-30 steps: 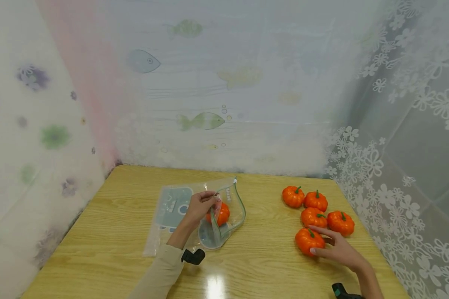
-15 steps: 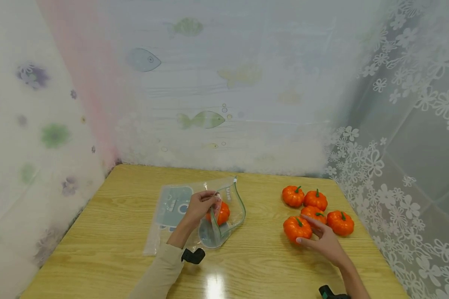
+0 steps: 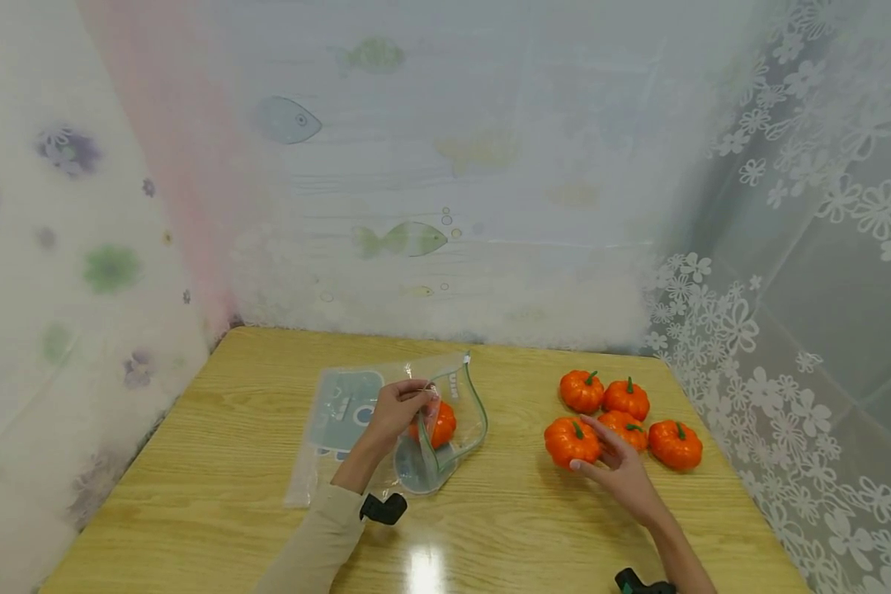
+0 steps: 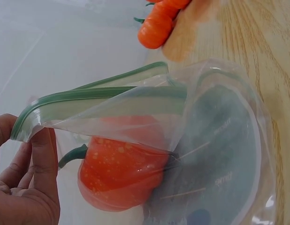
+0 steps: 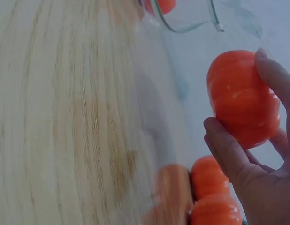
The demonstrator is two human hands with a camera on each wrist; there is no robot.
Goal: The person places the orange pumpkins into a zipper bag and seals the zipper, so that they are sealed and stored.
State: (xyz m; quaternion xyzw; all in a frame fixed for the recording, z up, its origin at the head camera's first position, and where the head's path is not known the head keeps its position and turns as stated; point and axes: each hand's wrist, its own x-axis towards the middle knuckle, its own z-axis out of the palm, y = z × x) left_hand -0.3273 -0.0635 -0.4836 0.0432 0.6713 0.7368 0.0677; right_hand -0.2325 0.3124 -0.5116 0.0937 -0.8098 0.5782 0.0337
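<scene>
My left hand [image 3: 399, 410] pinches the green-edged opening of a clear zip bag [image 4: 100, 93] between thumb and fingers, holding its mouth apart. Inside the bag lies one small orange pumpkin [image 4: 121, 173] with a green stem. The bag [image 3: 349, 412] is flat on the table, printed in blue-grey. My right hand [image 3: 627, 474] grips another orange pumpkin [image 5: 243, 98], thumb on one side and fingers on the other. In the right wrist view this pumpkin is lifted off the wood, and its stem is hidden there.
To the right, several more pumpkins [image 3: 676, 445] sit in a cluster on the wooden table [image 3: 505, 528]. A pale curtain printed with fish [image 3: 549, 280] hangs behind the far edge. Flowered sheeting [image 3: 742, 330] borders the right side.
My right hand has picked the front pumpkin from the cluster and carried it left and slightly away from me. The left hand and the bag have stayed in place.
</scene>
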